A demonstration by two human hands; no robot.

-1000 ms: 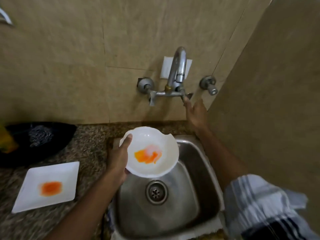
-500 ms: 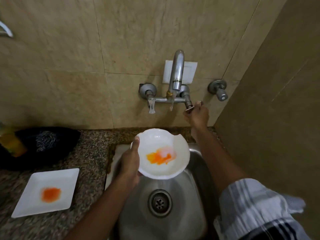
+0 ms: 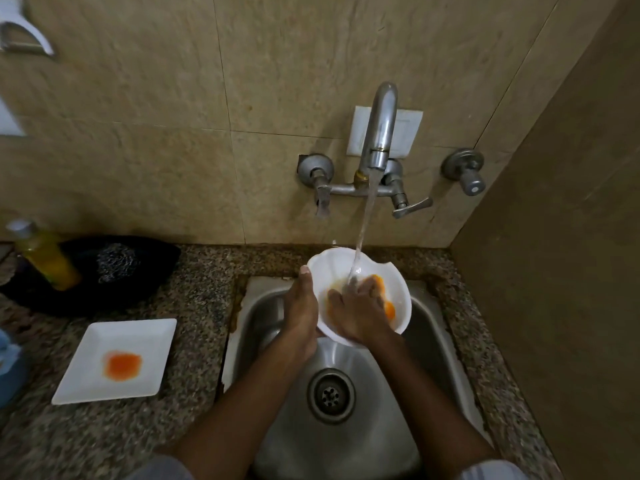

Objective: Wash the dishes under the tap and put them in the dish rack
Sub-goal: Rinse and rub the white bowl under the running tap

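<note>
At the far left of the frame a bottle of yellow liquid (image 3: 45, 254) stood on the speckled granite worktop (image 3: 194, 306), in front of a black bowl-like dish (image 3: 104, 271) that held a steel scrubber (image 3: 116, 262). Below these, in the lower left, lay a white square plate (image 3: 116, 362) with an orange smear (image 3: 122, 365) at its middle, well apart from the sink. A blurred blue thing at the left edge we could not make out.

Toward the centre, our left hand (image 3: 302, 308) held the white bowl (image 3: 398, 296) by its left rim, thumb over the edge and fingers curled beneath, so that grip was grasping the bowl above the steel sink (image 3: 433, 341). The drain (image 3: 330, 394) showed below it, between our forearms.

Our right hand (image 3: 358, 313) lay inside the bowl with its fingers (image 3: 372, 285) spread flat against the orange residue; its grip was released, pressing and clasping nothing. Water (image 3: 365, 220) fell from the wall tap (image 3: 379, 133) in the upper centre straight into the bowl, landing at our right fingertips.

To the right of the spout the lever handle (image 3: 412, 206) stood out sideways, and farther right a round valve knob (image 3: 467, 174) sat on the tiled wall (image 3: 173, 116).
</note>
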